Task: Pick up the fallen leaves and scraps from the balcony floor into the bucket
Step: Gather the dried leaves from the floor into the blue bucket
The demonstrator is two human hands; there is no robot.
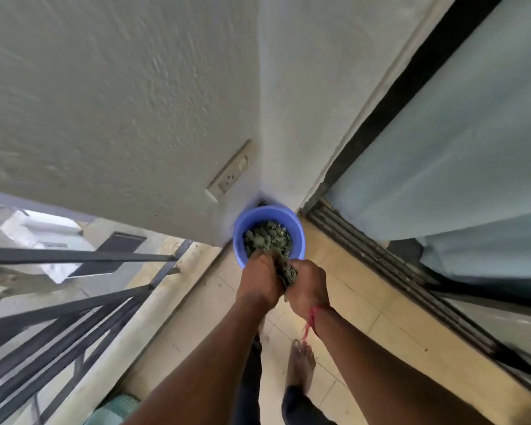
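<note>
We see the railing (74, 256) at nine o'clock. Our left hand (258, 282) and right hand (308, 288) together grip one clump of leaves (288, 271) just over the near rim of the bucket (270, 213) — it stands at their twelve o'clock, in the wall corner, part-filled. Door track (380, 262) — three o'clock.

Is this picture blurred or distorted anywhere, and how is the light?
Head view: the wide lens bends the railing and door frame; the wall is smeared toward the edges; light is soft, without glare; the left hand, right hand, leaves and bucket are fairly sharp.
</note>
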